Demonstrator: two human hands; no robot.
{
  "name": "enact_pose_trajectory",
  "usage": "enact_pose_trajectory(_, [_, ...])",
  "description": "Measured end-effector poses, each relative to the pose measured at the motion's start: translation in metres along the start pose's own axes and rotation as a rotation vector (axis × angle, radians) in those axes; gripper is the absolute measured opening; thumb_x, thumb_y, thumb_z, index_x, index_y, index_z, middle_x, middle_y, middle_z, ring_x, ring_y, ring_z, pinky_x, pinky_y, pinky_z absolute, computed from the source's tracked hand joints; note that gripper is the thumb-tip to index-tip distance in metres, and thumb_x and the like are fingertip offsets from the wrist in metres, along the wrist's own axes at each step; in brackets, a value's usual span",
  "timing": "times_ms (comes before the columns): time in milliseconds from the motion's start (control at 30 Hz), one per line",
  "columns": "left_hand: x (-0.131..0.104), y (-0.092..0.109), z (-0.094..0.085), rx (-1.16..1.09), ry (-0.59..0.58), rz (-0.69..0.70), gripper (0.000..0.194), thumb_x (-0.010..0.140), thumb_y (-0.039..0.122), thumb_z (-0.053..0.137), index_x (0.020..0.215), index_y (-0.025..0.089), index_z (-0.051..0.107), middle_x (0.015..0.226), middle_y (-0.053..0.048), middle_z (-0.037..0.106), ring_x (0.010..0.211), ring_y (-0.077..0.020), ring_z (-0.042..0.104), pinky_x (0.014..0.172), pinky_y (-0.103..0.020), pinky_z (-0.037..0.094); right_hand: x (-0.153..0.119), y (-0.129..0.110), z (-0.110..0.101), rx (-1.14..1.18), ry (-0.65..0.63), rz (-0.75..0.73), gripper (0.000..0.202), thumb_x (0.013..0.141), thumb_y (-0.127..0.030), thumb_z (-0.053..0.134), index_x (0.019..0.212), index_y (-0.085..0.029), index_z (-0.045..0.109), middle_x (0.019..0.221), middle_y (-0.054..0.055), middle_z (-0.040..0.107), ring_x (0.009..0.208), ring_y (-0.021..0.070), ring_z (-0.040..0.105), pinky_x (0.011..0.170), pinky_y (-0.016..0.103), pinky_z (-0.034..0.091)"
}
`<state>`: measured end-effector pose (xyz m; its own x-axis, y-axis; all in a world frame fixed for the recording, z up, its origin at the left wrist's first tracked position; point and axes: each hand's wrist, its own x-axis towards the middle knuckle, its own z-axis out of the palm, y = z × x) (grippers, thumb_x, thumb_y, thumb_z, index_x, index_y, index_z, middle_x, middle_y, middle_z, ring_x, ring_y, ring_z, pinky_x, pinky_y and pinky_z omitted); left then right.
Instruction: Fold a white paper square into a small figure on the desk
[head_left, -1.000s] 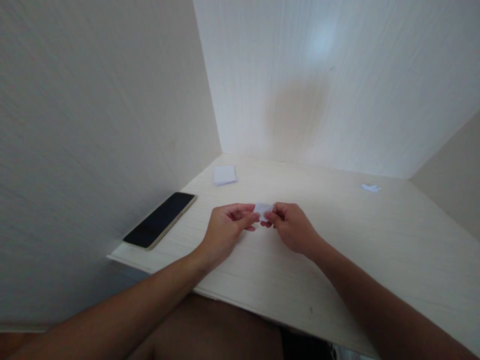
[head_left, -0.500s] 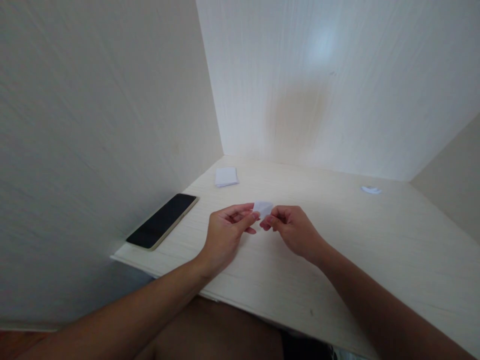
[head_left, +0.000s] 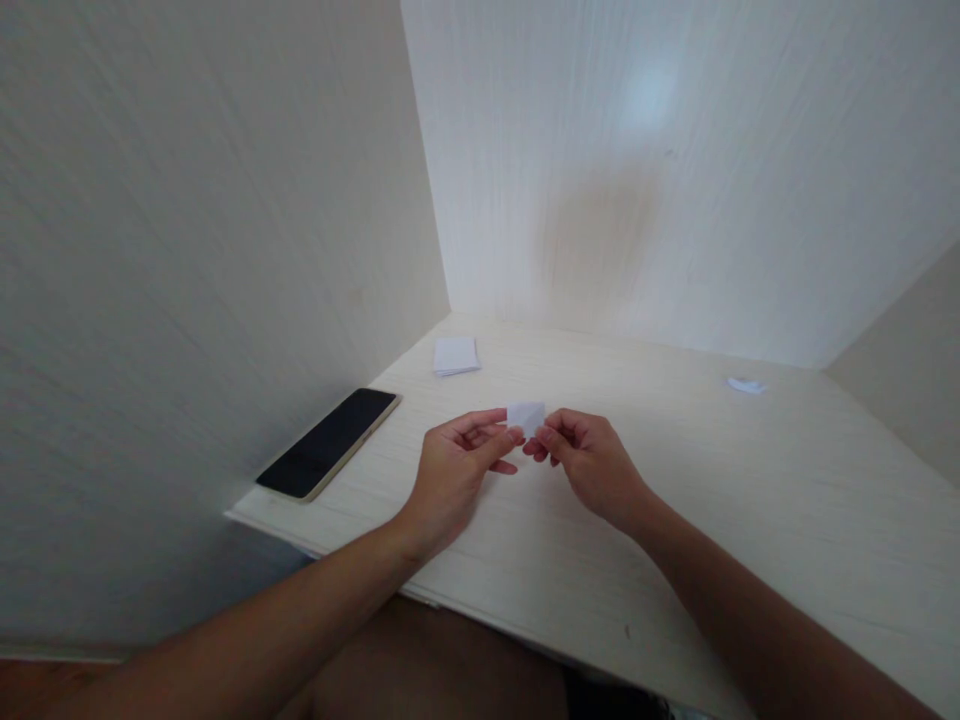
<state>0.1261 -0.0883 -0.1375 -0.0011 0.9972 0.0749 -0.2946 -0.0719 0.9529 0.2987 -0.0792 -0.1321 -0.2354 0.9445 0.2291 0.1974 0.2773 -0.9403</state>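
A small white piece of paper [head_left: 526, 416] is held up between both hands, just above the table. My left hand [head_left: 469, 455] pinches its left side, thumb in front and fingers behind. At the lower right corner, my right hand [head_left: 581, 450] grips the paper between thumb and curled fingers. A faint slanting line, perhaps a fold, shows on the paper's face. The fingertips behind it are hidden.
A stack of white paper squares [head_left: 456, 355] lies near the back left corner of the white table [head_left: 675, 500]. To the left rests a dark-screened phone [head_left: 330, 445] along the wall. Small white paper pieces [head_left: 745, 385] lie at the back right. Walls enclose the table.
My right thumb has shifted up onto the paper's lower right corner, and more of the paper's face shows. My left hand keeps its pinch. The view has tilted slightly.
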Motion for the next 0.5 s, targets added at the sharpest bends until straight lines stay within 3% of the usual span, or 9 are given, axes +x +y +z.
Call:
enact_pose_trajectory(167, [-0.001,-0.001,-0.001,-0.005,0.005,-0.034,0.038,0.068,0.026,0.088,0.098,0.012,0.072,0.082,-0.007,0.076,0.071,-0.017,0.071,0.056,-0.023,0.058,0.001,0.003,0.0,0.044,-0.061,0.04,0.022,0.092,-0.034,0.057,0.083,-0.017,0.067,0.077,0.004,0.07,0.065,0.0138,0.06,0.06,0.026,0.046])
enact_pose_trajectory(300, [-0.004,-0.002,-0.002,-0.006,-0.012,-0.079,0.04,0.065,0.025,0.088,0.099,0.013,0.071,0.078,-0.004,0.073,0.069,-0.0161,0.069,0.058,-0.025,0.058,0.001,0.006,-0.003,-0.043,-0.072,0.007,0.024,0.093,-0.033,0.057,0.075,-0.017,0.062,0.07,0.002,0.067,0.06,0.0126,0.056,0.059,0.026,0.044])
enact_pose_trajectory(500, [0.002,0.001,-0.014,0.162,-0.272,-0.155,0.036,0.068,0.021,0.084,0.101,0.013,0.072,0.066,0.0,0.067,0.06,-0.0138,0.066,0.062,-0.026,0.056,0.001,0.002,-0.014,-0.177,-0.243,0.003,0.025,0.092,-0.026,0.056,0.068,-0.017,0.059,0.067,0.002,0.066,0.062,0.0129,0.058,0.061,0.025,0.042])
